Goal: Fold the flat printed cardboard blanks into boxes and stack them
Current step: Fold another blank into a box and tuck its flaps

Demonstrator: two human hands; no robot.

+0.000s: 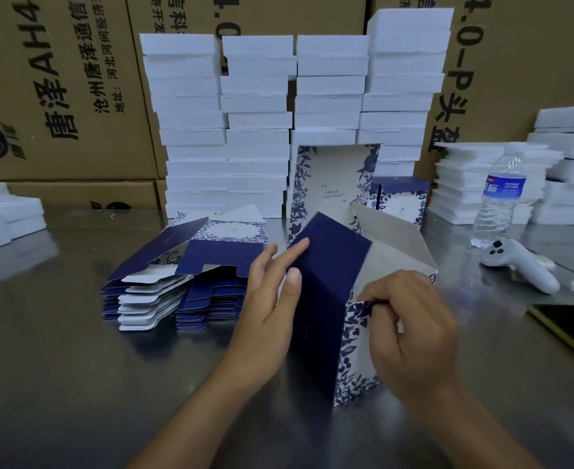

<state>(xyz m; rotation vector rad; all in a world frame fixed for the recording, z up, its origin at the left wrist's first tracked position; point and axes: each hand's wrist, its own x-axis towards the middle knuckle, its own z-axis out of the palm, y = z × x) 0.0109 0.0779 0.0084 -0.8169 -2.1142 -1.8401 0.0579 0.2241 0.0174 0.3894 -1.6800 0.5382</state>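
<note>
Both hands (pixel 272 299) steady the upright box (pixel 326 299), long axis vertical.

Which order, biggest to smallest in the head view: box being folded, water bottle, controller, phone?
1. box, though it is nearest the camera
2. water bottle
3. controller and phone: they look alike, and the frame edge cuts the phone, so no ranking

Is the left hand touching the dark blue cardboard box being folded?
Touching. The head view shows the left hand resting thumb and forefinger on the dark blue cardboard box.
</note>
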